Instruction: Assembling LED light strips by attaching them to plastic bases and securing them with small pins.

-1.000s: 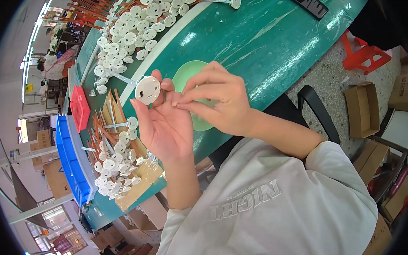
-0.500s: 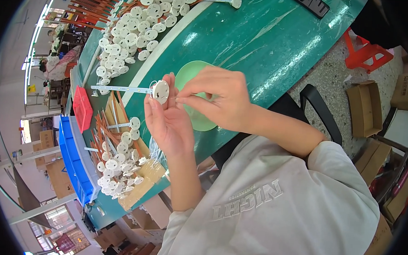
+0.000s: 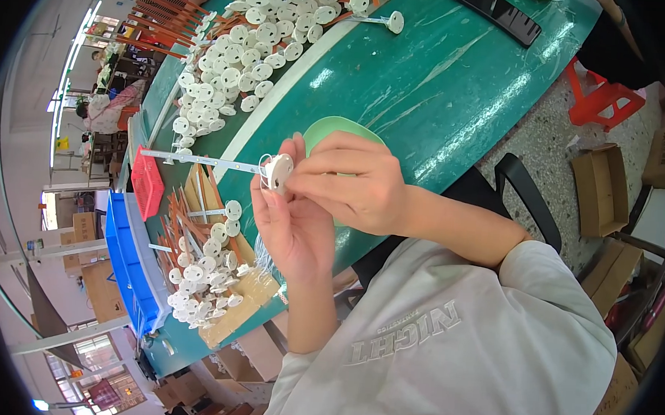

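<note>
A white round disc (image 3: 278, 174) with small holes is joined to a narrow light strip (image 3: 207, 161) that points left. My left hand (image 3: 301, 240) grips the disc at its edge, fingers behind it and thumb in front. My right hand (image 3: 367, 183) is closed in a pinch, its fingertips against the disc's right face. Whatever those fingertips hold is too small or hidden to make out. A light green dish (image 3: 340, 125) lies behind my right hand, which covers most of it.
Piled white discs (image 3: 238, 67) lie across the far left of the green table (image 3: 415, 69). A second heap (image 3: 205, 276) with brown strips sits nearer, by a red basket (image 3: 147, 183) and blue bin (image 3: 130, 264). A black phone (image 3: 497, 15) lies far right; a red stool (image 3: 605, 101) stands beyond.
My right fingertips have moved in from a small gap to the disc's face. The disc has turned more edge-on. The whole view has shifted slightly, and a person's arm appears at the far right.
</note>
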A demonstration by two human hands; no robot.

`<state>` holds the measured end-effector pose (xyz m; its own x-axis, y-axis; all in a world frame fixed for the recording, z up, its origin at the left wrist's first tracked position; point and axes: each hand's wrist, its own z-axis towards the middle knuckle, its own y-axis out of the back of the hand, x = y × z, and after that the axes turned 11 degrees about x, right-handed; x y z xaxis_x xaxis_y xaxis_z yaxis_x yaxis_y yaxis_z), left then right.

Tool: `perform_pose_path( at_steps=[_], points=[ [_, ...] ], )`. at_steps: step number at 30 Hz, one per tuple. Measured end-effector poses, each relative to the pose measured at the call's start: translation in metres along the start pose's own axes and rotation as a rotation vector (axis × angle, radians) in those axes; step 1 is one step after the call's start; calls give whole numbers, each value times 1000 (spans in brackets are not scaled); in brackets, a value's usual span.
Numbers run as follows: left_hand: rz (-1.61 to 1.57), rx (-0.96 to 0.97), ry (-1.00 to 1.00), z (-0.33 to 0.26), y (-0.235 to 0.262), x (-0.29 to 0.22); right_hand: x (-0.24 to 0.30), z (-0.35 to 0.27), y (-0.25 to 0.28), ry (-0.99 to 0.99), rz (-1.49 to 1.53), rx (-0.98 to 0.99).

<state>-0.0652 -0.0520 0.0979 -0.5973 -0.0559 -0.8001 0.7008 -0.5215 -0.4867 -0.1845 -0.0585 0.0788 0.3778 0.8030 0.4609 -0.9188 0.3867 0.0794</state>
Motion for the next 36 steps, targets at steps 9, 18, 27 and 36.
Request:
perform_pose_path(
  at_steps=[9, 18, 27, 36],
  points=[
    [-142, 158, 86, -12, -6, -11, 14, 13, 30, 141, 144, 153],
    [-150, 74, 37, -9, -27, 3, 11, 8, 27, 243, -184, -15],
    [294, 120, -29, -18, 14, -7, 11, 0, 19, 110, 21, 134],
    [1536, -862, 8, -104, 210, -249, -26, -21, 107, -155, -378, 259]
  ],
)
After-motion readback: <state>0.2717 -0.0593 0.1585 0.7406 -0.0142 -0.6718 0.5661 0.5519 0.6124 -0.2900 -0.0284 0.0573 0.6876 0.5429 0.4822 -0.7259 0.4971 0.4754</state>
